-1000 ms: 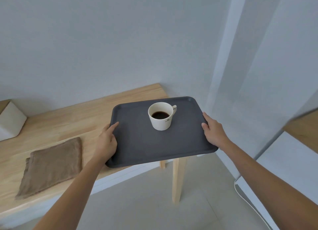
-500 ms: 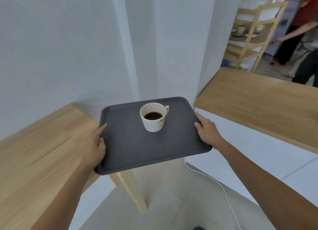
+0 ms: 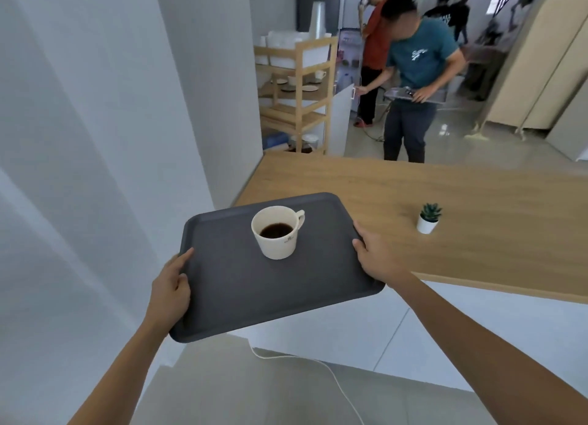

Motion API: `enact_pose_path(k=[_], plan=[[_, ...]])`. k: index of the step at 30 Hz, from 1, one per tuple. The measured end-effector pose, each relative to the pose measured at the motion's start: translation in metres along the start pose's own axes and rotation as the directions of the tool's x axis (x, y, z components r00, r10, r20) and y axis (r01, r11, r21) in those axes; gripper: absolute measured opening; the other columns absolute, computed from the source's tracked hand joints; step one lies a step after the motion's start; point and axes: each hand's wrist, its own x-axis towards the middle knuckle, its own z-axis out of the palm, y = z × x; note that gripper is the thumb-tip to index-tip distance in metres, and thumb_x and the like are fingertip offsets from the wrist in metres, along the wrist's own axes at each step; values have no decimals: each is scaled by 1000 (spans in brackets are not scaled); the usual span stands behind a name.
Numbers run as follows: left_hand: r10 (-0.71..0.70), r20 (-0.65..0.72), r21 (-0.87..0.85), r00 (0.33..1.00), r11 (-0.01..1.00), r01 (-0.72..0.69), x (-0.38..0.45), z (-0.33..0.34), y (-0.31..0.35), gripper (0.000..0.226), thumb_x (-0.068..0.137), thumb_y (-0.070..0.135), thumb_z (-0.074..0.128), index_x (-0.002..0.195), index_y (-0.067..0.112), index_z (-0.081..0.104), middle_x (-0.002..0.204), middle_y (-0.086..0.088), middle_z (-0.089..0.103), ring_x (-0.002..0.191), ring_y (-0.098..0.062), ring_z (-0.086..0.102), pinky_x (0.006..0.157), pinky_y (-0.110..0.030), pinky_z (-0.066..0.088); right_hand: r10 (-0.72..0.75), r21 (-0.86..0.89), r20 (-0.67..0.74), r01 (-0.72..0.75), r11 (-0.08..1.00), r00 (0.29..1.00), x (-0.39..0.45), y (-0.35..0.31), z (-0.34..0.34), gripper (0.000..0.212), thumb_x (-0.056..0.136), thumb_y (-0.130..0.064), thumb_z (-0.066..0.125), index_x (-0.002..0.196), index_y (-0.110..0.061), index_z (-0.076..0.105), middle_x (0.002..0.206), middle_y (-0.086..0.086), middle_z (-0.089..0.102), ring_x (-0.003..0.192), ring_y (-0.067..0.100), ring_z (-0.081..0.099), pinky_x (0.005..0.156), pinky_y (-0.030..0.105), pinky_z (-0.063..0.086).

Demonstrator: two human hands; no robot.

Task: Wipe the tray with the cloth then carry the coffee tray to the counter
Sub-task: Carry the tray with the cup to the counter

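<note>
A dark grey tray is held level in the air in front of me. On it stands a white cup of black coffee, handle to the right. My left hand grips the tray's left edge, thumb on top. My right hand grips the right edge. The tray's far right corner hangs over the near left end of the wooden counter. The cloth is out of view.
A small potted succulent stands on the counter right of the tray. White walls close in on the left. A white cable lies on the floor below. Behind the counter are a wooden shelf with dishes and several people.
I have turned right, away from the wooden table and the cloth. The counter has come into full view and the tray now reaches its left end. Both hands keep their grip.
</note>
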Motion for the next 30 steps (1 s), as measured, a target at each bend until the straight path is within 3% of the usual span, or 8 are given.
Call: enact_pose_path(k=[3, 6, 10, 13, 17, 22, 27, 30], plan=[[26, 45, -18, 999, 1000, -25, 30, 43, 20, 57, 90, -8, 34, 140, 17, 47, 145, -7, 47, 133, -28, 42, 111, -37, 33, 51, -39, -44, -53, 998, 998, 22, 28, -26, 52, 101, -14, 36, 151, -10, 22, 137, 15, 53, 124, 32, 48, 99, 32, 36], [73, 104, -35, 992, 997, -69, 60, 81, 35, 55, 92, -7, 34, 140, 16, 46, 145, -8, 48, 132, -30, 44, 110, -40, 34, 98, -90, -88, -106, 990, 991, 40, 51, -44, 52, 101, -14, 36, 151, -11, 21, 125, 18, 59, 115, 33, 53, 84, 26, 34], [137, 176, -59, 975, 990, -128, 103, 130, 44, 54, 92, -9, 35, 140, 14, 46, 141, -10, 49, 128, -30, 46, 107, -35, 36, 159, -110, -155, -177, 978, 975, 66, 86, -52, 52, 100, -15, 37, 150, -16, 25, 108, 17, 63, 99, 34, 57, 84, 34, 41], [156, 236, -75, 959, 987, -143, 140, 165, 41, 55, 92, -7, 37, 139, 20, 47, 132, -15, 57, 116, -37, 53, 102, -47, 43, 171, -124, -196, -198, 972, 966, 88, 110, -52, 49, 98, -16, 38, 147, -19, 31, 90, 12, 63, 79, 28, 54, 73, 34, 42], [205, 284, -113, 937, 977, -180, 180, 201, 41, 55, 93, -8, 37, 140, 18, 46, 144, -7, 49, 130, -26, 45, 109, -39, 36, 234, -60, -213, -251, 966, 949, 118, 133, -45, 52, 97, -16, 38, 147, -27, 29, 92, 11, 66, 84, 29, 61, 81, 41, 50], [255, 356, -141, 899, 966, -218, 224, 235, 31, 56, 93, -7, 36, 142, 21, 42, 149, 0, 42, 136, -16, 38, 109, -26, 29, 332, -16, -255, -347, 938, 908, 147, 151, -26, 53, 98, -19, 39, 148, -27, 25, 109, 14, 66, 100, 35, 59, 91, 47, 48], [211, 423, -126, 881, 977, -173, 243, 262, 26, 57, 95, -2, 35, 143, 27, 36, 138, 10, 43, 121, 2, 39, 106, -23, 30, 399, 23, -275, -409, 912, 875, 163, 168, -18, 53, 97, -18, 39, 146, -32, 26, 110, 13, 66, 100, 38, 60, 88, 46, 49], [198, 409, -119, 891, 979, -163, 248, 276, 26, 58, 94, -3, 35, 143, 28, 37, 125, 6, 52, 103, 1, 48, 105, -31, 36, 426, 41, -279, -432, 901, 861, 170, 176, -14, 52, 98, -16, 39, 147, -28, 28, 114, 12, 65, 103, 38, 59, 84, 39, 47]])
